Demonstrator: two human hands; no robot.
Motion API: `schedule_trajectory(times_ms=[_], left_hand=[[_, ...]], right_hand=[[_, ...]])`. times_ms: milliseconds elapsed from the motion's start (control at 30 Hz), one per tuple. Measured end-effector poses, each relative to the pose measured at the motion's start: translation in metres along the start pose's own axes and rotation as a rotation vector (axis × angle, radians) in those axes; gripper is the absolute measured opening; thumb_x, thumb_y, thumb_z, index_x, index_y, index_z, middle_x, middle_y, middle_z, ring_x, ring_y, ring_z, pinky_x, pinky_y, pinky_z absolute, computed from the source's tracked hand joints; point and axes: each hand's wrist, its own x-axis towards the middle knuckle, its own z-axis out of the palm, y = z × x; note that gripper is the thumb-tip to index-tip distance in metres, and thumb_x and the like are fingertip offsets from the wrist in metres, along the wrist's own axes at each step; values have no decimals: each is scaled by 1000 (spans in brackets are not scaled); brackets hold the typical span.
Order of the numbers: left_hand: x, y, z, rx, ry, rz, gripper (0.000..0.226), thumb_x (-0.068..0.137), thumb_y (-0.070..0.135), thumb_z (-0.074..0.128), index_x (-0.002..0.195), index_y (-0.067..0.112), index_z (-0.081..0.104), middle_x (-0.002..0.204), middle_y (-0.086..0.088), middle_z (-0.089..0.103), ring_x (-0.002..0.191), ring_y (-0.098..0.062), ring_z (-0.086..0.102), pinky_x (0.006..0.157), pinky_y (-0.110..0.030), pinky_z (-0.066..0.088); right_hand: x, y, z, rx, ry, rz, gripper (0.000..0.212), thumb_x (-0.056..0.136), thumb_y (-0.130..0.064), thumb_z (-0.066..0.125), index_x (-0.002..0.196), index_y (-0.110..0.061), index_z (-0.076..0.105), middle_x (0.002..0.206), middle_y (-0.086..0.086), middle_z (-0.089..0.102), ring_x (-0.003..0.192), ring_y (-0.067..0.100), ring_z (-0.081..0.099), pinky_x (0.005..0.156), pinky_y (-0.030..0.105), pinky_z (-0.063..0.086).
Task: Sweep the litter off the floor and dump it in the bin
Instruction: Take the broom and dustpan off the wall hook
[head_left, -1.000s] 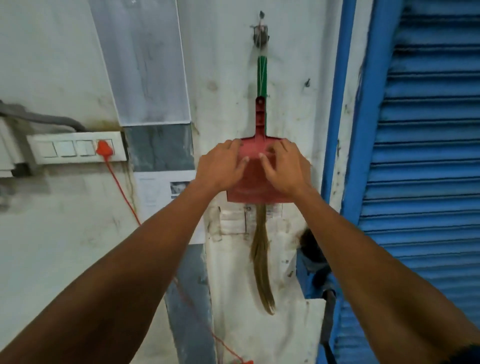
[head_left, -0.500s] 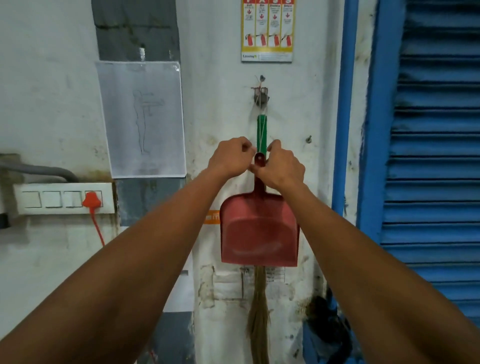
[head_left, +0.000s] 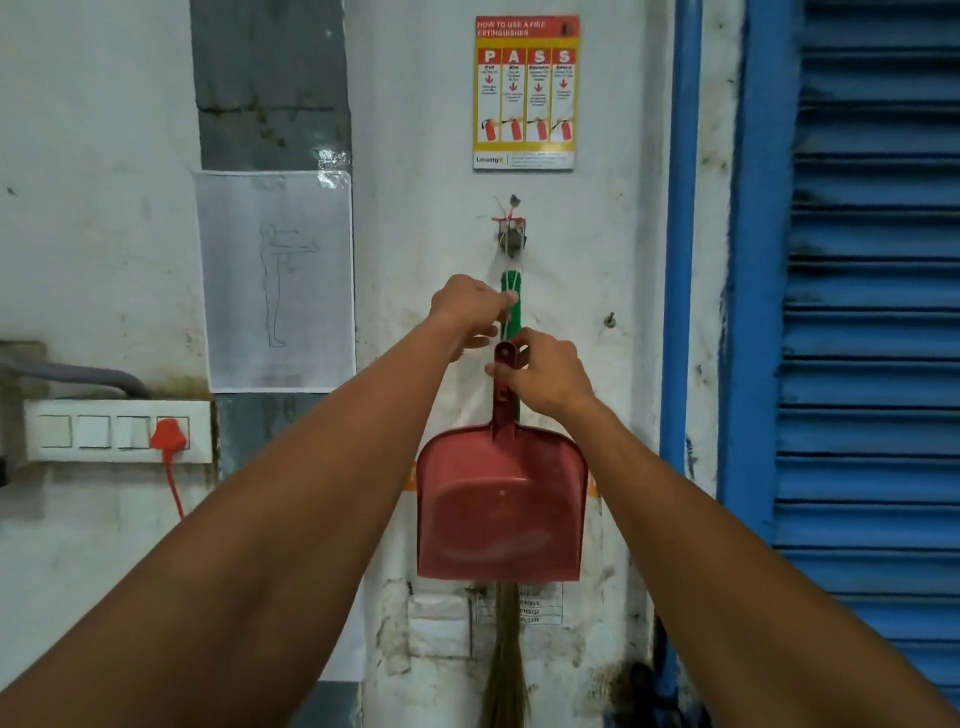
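Right grip: the right hand (head_left: 545, 376) has thumb and fingers curled round the top of the dustpan (head_left: 501, 509) handle, just under its hanging hole.
Left grip: the left hand (head_left: 470, 312) sits just above and to the left of the right one, fingers bent at the string (head_left: 503, 332) beside the green broom handle (head_left: 511, 306); it seems to be pinching the string, though the strand is too thin to be sure.
Dustpan: red, hanging upright below the right grip, scoop facing out, flat against the wall (head_left: 613, 260).
Broom: behind the dustpan; green handle shows above and beside the grips, bristles (head_left: 506, 670) hang out below the scoop.
Hook (head_left: 510, 234): straight above the grips, with string tied to it.
Poster (head_left: 525, 92): fire extinguisher notice, higher up, above the hook.
Sheet (head_left: 275, 280): paper with a figure outline, left of the grips.
Switches (head_left: 119, 431): further left and lower, with a red plug (head_left: 169, 435).
Shutter (head_left: 878, 364): blue, well to the right.
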Motion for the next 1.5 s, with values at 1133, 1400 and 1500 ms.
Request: schedule_trajectory(times_ms=[1133, 1400, 1500], left_hand=[[-79, -2, -50, -341, -424, 25, 40, 105, 36, 47, 131, 19, 71, 121, -6, 75, 68, -15, 60, 64, -24, 48], [-102, -23, -53, 265, -449, 73, 31, 95, 36, 75, 125, 31, 72, 120, 8, 74, 117, -15, 66, 104, -41, 50], [-113, -26, -60, 307, -586, 48, 28, 95, 37, 75, 122, 29, 74, 116, 3, 76, 113, -18, 70, 105, -41, 53]], right_hand=[[-32, 8, -34, 698, -2, 89, 30, 83, -33, 85, 110, -25, 73, 98, 1, 72, 82, 22, 72, 53, 24, 54], [-57, -21, -44, 792, 5, 52, 24, 84, -27, 86, 105, -26, 73, 105, 8, 71, 90, 30, 73, 56, 32, 58], [-64, -35, -50, 812, -15, 50, 26, 83, -24, 86, 106, -23, 73, 103, 10, 72, 87, 31, 74, 61, 34, 59]])
